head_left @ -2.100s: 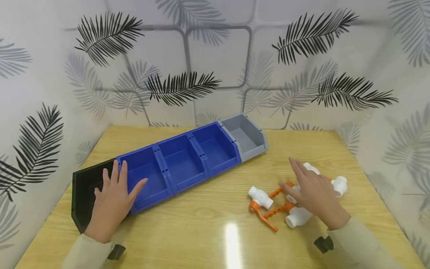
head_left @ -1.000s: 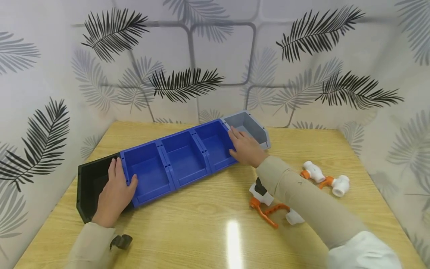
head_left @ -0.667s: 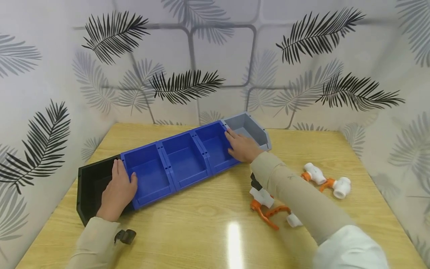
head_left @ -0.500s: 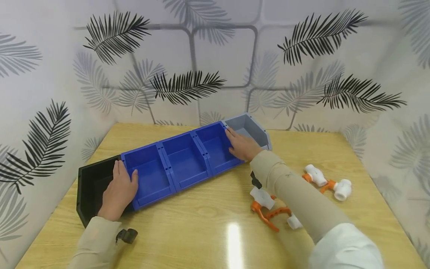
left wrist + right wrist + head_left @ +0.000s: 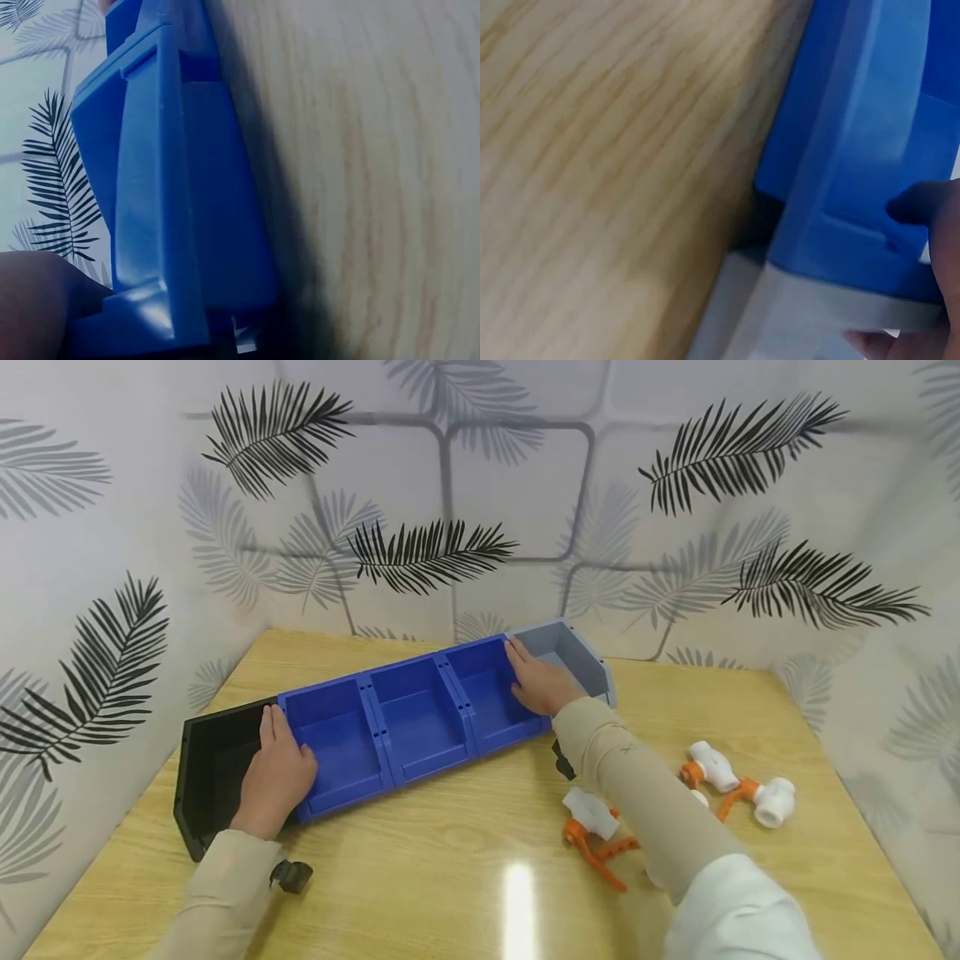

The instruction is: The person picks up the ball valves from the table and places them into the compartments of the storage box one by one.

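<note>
A row of joined storage bins stands slantwise on the table: a black bin (image 5: 197, 777) at the left, several blue bins (image 5: 420, 727) in the middle and a grey bin (image 5: 579, 652) at the right. My left hand (image 5: 276, 772) grips the wall where black meets blue, its thumb on the blue side. At the blue-grey join, my right hand (image 5: 542, 681) holds the dividing wall. The right wrist view has the thumb (image 5: 919, 204) inside the blue bin and fingers over the grey one. Blue bin fronts (image 5: 142, 180) fill much of the left wrist view.
White ball valves with orange handles, such as one valve (image 5: 591, 814), lie on the right of the wooden table (image 5: 420, 877). My right sleeve (image 5: 645, 793) crosses above and partly hides them. A leaf-patterned wall covering (image 5: 510, 493) rises behind the bins.
My right hand has moved left from above the valves to the blue-grey divider and taken hold. The left hand has settled onto the black-blue divider. The view has shifted slightly.
</note>
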A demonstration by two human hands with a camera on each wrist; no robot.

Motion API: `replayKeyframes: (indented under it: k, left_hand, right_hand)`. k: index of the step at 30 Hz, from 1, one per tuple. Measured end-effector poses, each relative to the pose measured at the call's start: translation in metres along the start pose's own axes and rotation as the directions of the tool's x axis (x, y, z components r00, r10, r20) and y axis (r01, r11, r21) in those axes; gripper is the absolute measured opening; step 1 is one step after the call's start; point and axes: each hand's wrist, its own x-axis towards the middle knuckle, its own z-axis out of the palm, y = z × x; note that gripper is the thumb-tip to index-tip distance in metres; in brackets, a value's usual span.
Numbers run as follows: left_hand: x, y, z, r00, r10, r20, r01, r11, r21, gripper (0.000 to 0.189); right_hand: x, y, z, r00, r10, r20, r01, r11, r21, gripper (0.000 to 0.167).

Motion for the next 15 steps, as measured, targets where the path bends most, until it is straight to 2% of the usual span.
replayKeyframes:
  k: [6, 10, 15]
  left_hand:
    - [0.001, 0.000, 0.007, 0.999, 0.002, -0.042, -0.002, 1.000, -0.003, 0.072]
    - [0.000, 0.000, 0.009, 0.997, -0.012, -0.071, 0.012, 1.000, -0.007, 0.072]
    - [0.000, 0.003, 0.010, 0.992, 0.018, -0.126, -0.017, 1.000, 0.007, 0.071]
  right_hand:
    - [0.000, 0.002, 0.012, 0.996, 0.024, -0.082, -0.022, 1.000, 0.022, 0.073]
    - [0.000, 0.001, 0.016, 0.995, 0.024, -0.094, -0.023, 1.000, 0.005, 0.075]
    - [0.001, 0.003, 0.018, 0.995, 0.010, -0.103, -0.010, 1.000, -0.007, 0.075]
